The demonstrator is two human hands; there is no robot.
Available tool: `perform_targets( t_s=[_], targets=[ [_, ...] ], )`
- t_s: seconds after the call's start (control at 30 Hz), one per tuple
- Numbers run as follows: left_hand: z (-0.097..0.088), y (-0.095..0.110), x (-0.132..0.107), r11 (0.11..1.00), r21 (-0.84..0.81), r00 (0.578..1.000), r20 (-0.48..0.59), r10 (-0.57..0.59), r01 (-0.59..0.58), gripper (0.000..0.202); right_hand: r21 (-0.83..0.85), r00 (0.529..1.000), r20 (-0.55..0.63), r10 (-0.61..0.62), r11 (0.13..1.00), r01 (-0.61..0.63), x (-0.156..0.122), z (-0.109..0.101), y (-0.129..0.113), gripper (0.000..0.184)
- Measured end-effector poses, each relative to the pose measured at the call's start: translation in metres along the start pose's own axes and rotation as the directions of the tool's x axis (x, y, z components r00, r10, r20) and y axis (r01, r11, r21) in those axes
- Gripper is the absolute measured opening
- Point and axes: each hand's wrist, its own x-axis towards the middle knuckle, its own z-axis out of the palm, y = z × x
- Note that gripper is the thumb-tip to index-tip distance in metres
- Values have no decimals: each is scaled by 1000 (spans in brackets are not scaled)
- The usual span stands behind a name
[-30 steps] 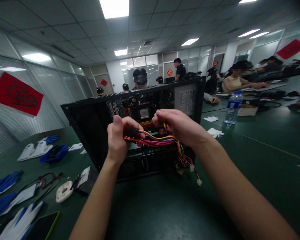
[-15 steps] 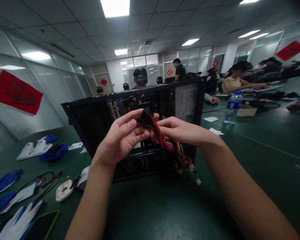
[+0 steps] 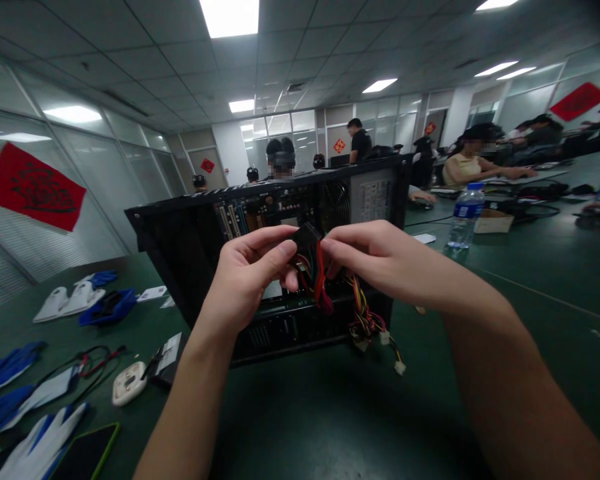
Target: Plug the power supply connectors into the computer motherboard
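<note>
Between my hands is a black power connector [image 3: 307, 235] with a bundle of coloured wires [image 3: 321, 280] hanging below it. My left hand [image 3: 257, 267] pinches the connector's left side between thumb and fingers. At its right side, my right hand [image 3: 367, 250] has thumb and fingertips closed on the connector near the wires. Behind them the open computer case [image 3: 180, 253] lies on its side, showing a motherboard, a fan and a power supply [image 3: 375, 197]. More cables [image 3: 363, 317] with small white plugs spill over the case's front edge.
On the green table [image 3: 340, 407], gloves [image 3: 40, 433], a phone [image 3: 85, 453], a white square device [image 3: 129, 383], a hard drive [image 3: 170, 357] and a blue tray [image 3: 107, 307] lie to the left. A water bottle [image 3: 466, 217] and a cardboard box [image 3: 494, 221] stand at right. Other people work further back.
The connector has moved slightly right and down and turned more level. My left thumb now presses on it, and my right hand has risen to its right side.
</note>
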Motion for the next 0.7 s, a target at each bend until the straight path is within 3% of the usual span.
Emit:
perform_targets(
  t_s=[0.13,0.33,0.53,0.7],
  targets=[
    [3,5,-4,998,56,999,-31,21,-20,36,161,997,41,-65,985,58,-8,2,-11,57],
    [9,10,-12,995,101,999,38,8,-12,34,141,992,107,-63,989,48,-4,18,-15,42],
    [8,17,-16,998,61,992,124,0,-7,39,184,996,2,-92,979,90,-2,24,-14,49],
    [8,17,-15,997,82,993,119,-10,0,51,237,991,-114,-64,967,90,2,29,-10,50]
  ],
)
